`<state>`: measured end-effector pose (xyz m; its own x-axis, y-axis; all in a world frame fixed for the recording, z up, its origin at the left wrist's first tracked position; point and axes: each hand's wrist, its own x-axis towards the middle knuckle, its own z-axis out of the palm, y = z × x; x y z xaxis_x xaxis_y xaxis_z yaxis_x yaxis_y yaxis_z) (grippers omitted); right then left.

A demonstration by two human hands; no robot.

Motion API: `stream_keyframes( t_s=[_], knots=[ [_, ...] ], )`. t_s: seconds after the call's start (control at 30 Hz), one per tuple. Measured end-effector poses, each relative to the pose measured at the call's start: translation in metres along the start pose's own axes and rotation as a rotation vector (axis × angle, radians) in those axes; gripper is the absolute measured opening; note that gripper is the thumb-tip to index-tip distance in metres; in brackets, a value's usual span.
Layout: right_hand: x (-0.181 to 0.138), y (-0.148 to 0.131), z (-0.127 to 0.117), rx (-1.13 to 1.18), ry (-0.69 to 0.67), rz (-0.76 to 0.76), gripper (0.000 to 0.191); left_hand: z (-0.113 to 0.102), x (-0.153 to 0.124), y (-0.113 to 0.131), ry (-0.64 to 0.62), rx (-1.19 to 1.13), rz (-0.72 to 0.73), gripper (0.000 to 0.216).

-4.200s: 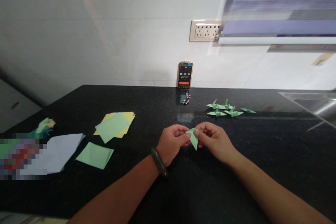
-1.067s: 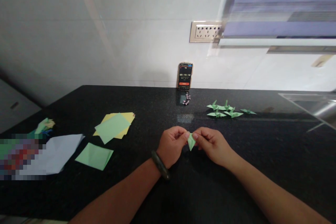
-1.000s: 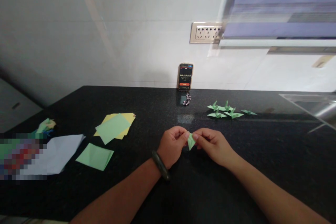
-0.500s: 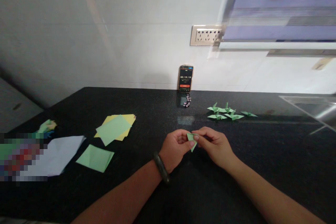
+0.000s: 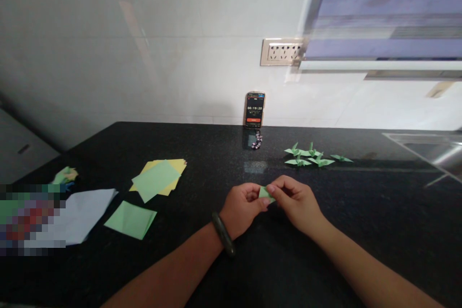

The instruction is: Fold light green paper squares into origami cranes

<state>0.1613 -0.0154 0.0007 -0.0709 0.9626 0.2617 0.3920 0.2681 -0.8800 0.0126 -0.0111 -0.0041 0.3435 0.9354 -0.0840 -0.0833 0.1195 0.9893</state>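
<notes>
A small piece of folded green paper [image 5: 265, 193] is held between both hands above the dark countertop. My left hand [image 5: 242, 206], with a dark bangle at the wrist, pinches its left and lower side between thumb and fingers. On the upper right edge, the thumb and index finger of my right hand [image 5: 296, 202] press together. Fingers cover much of the paper, so its full shape is hidden. Beyond my right hand stand several green paper cranes [image 5: 309, 155] in a loose cluster.
A green folded sheet [image 5: 130, 220] lies at the left, with a stack of green and yellow paper [image 5: 159, 178] behind it. White paper [image 5: 81, 214] rests farther left. A phone [image 5: 254, 109] showing a timer leans on the wall, its beaded strap [image 5: 257, 140] below. A sink [image 5: 433, 149] is at far right.
The pointed lower part of the green paper no longer shows; the visible piece looks shorter and wider. My right fingers have shifted slightly along its edge. The phone timer has advanced one second.
</notes>
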Motion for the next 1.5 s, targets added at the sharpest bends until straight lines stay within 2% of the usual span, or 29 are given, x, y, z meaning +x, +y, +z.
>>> stream_keyframes(
  t_s=[0.1,0.33,0.43,0.53,0.63,0.7,0.73,0.83,0.9,0.97,1.03,1.13,1.27,1.5],
  knots=[
    [0.001,0.001,0.001,0.067,-0.038,0.094,0.026,-0.001,0.000,0.000,-0.015,0.064,-0.025,0.017],
    [0.004,0.002,0.000,0.186,-0.172,0.220,0.031,-0.003,0.001,-0.001,0.048,0.153,0.072,0.021],
    [0.003,0.001,0.001,0.357,-0.261,0.306,0.031,-0.005,0.003,0.001,0.115,0.110,0.053,0.021],
    [0.001,0.002,0.002,0.474,-0.340,0.327,0.031,-0.007,0.004,0.003,0.114,-0.045,0.016,0.026],
    [0.000,0.005,0.000,0.513,-0.278,0.163,0.034,-0.009,0.004,0.005,0.037,-0.264,-0.068,0.029],
    [0.001,0.006,-0.002,0.470,-0.251,0.009,0.045,-0.010,0.003,0.006,-0.053,-0.377,-0.122,0.030],
    [0.001,0.006,-0.003,0.421,-0.258,-0.052,0.045,-0.010,0.003,0.006,-0.099,-0.411,-0.145,0.029],
    [0.002,0.004,-0.005,0.281,-0.256,-0.131,0.015,-0.009,0.002,0.005,-0.172,-0.384,-0.199,0.027],
    [0.003,0.003,-0.005,0.276,-0.230,-0.094,0.015,-0.007,0.002,0.005,-0.090,-0.239,-0.172,0.029],
    [0.004,0.003,-0.005,0.309,-0.216,0.000,0.018,-0.006,0.003,0.005,0.034,-0.057,-0.067,0.034],
    [0.004,0.003,-0.004,0.339,-0.221,0.095,0.021,-0.007,0.003,0.005,0.101,0.044,0.038,0.036],
    [0.005,0.003,-0.003,0.358,-0.227,0.167,0.024,-0.008,0.003,0.006,0.070,0.028,0.075,0.031],
    [0.005,0.001,-0.001,0.368,-0.226,0.195,0.025,-0.007,0.001,0.006,0.031,-0.039,0.011,0.025],
    [0.004,-0.001,-0.001,0.380,-0.231,0.217,0.026,-0.004,0.000,0.007,0.084,-0.146,-0.048,0.024]
  ],
)
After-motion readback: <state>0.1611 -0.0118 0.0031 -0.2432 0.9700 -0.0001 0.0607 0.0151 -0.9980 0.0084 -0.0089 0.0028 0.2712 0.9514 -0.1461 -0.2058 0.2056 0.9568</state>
